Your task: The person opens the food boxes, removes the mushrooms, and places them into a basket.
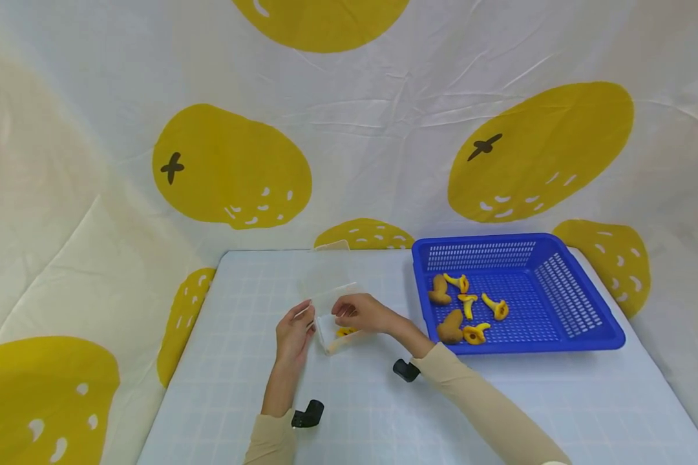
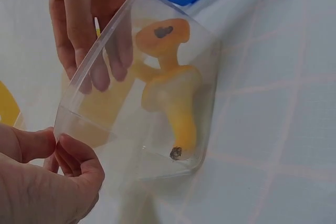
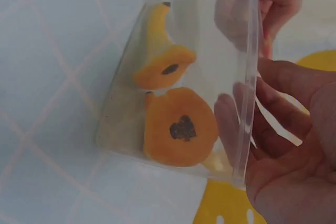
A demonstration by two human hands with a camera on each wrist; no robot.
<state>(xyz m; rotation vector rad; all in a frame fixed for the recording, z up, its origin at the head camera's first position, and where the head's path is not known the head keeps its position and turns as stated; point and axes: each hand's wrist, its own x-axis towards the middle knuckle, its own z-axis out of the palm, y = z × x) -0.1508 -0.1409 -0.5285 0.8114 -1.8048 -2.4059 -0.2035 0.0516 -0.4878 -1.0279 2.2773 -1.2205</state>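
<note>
A clear plastic container (image 1: 322, 336) is on the table in front of me. My left hand (image 1: 293, 332) pinches its rim between thumb and fingers, as the left wrist view shows. Inside, yellow chanterelle-like mushrooms (image 2: 181, 114) with orange caps lie against the bottom; one orange cap (image 3: 184, 127) with a dark centre shows through the wall. My right hand (image 1: 369, 313) reaches over the opposite rim from the right. Its loosely bent fingers (image 2: 100, 80) hang down inside the container, above the mushrooms, with nothing visible between them.
A blue plastic basket (image 1: 564, 342) stands at the right; several yellow mushrooms (image 1: 496, 307) and two brown mushrooms (image 1: 450, 327) lie in its left part. Behind the container is a faint clear plastic piece (image 1: 324, 274). A fruit-printed cloth (image 1: 372, 174) hangs behind the table.
</note>
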